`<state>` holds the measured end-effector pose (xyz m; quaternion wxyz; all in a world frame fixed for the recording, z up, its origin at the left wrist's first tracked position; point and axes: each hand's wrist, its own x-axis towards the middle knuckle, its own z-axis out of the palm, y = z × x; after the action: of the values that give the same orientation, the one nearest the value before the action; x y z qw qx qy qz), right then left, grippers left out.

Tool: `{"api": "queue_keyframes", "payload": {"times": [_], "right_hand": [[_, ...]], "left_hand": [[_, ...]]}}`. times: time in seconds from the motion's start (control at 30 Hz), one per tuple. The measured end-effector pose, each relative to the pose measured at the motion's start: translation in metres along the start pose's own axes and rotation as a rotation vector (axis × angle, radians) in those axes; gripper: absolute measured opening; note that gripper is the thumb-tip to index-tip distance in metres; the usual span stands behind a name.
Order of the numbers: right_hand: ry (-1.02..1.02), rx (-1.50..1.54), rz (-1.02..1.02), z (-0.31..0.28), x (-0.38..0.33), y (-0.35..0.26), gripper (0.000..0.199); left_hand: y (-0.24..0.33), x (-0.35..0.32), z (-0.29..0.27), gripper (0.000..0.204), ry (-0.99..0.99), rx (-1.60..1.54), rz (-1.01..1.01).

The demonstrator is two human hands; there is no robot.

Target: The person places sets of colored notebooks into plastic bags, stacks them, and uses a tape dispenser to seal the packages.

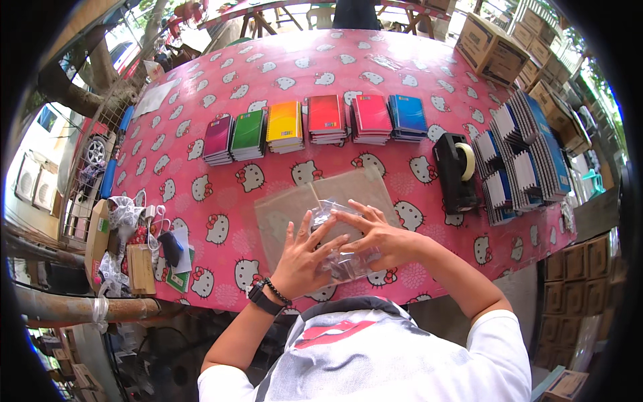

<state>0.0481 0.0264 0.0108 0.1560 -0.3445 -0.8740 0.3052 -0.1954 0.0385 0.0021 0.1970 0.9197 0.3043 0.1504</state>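
My left hand (301,260) lies over a crinkled clear plastic bag (349,269) near the front edge of the table, its fingers spread. From the right, my right hand (383,239) reaches across the same plastic with fingers stretched out, their tips close to the left hand's. Both hands touch the plastic without visibly gripping it. Under it is a flat translucent brownish sheet (276,221). The plastic is partly hidden by my fingers. Beyond the sheet stands a row of small spiral notebook stacks: purple (218,138), green (248,132), yellow (284,124), red (327,117), pink (372,116) and blue (407,115).
A black tape dispenser (455,175) with a tape roll stands at the right, beside piled blue notebooks (536,154). At the left are a wooden block (140,268), a dark blue object (171,250) and cables. A cardboard box (491,50) sits at the far right corner of the pink patterned table.
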Motion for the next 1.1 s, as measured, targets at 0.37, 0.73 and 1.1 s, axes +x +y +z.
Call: {"api": "queue_keyframes", "payload": {"times": [0.37,0.73,1.1], "right_hand": [[1.439,0.176,0.601,-0.048,-0.095,0.058,0.022],[1.364,0.023,0.875,-0.035,-0.193,0.110,0.016],[0.909,1.403,0.842,0.019,-0.146,0.098,0.007]], "left_hand": [[0.002,-0.004,0.001,0.071,0.022,0.135,-0.041],[0.004,0.002,0.000,0.076,0.015,0.133,0.000],[0.005,0.002,-0.001,0.073,0.031,0.137,0.012]]}}
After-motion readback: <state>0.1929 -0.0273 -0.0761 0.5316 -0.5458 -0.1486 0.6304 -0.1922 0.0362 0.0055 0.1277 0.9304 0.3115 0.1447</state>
